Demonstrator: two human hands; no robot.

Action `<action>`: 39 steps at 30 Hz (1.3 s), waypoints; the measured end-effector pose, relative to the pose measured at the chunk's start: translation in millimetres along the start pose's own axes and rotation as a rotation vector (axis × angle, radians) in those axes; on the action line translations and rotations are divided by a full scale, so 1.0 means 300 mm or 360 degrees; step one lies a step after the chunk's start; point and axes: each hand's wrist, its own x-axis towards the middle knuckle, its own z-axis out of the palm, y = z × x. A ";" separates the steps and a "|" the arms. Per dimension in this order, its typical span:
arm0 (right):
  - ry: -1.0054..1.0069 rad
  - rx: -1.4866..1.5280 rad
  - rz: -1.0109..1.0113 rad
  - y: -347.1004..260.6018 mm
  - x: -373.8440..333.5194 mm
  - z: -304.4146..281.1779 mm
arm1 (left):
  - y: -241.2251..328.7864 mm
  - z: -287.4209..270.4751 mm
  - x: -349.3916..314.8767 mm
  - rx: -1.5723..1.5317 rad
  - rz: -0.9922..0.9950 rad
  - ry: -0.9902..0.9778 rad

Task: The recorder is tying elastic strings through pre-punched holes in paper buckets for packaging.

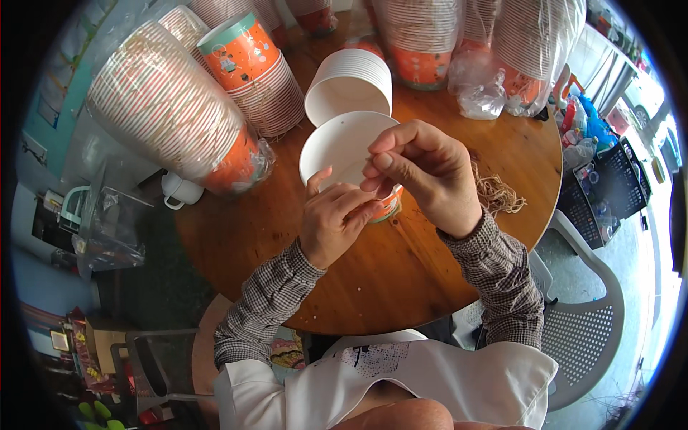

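A paper tub [337, 147], white inside with an orange printed outside, stands on the table in front of me, its open mouth facing up. My left hand [335, 221] is over its near side, fingers bent and mostly closed, one finger raised by the rim. Just to the right, my right hand [433, 175] pinches thumb and forefinger together above the tub. The fingertips of both hands come close together; whatever lies between them is too small to make out. Behind the tub leans a nested stack of white paper tubs [351, 82].
A tangle of tan string [498, 192] lies right of my right hand. Plastic-wrapped tub stacks [168, 100] stand at the left and others [423, 43] at the back. An orange tub stack [251, 72] stands between. A grey chair [584, 337] is at the right.
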 end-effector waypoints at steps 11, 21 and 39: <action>0.0191 0.0144 0.0005 -0.049 0.011 -0.095 | 0.000 -0.035 -0.039 -0.0003 0.0051 0.0066; -0.0167 0.0566 0.0356 -0.143 -0.013 -0.145 | -0.166 -0.284 0.008 0.0586 0.0094 0.0125; -0.0049 0.1073 0.0451 0.096 -0.026 -0.056 | 0.070 0.053 -0.104 -0.2479 -0.1317 -0.0072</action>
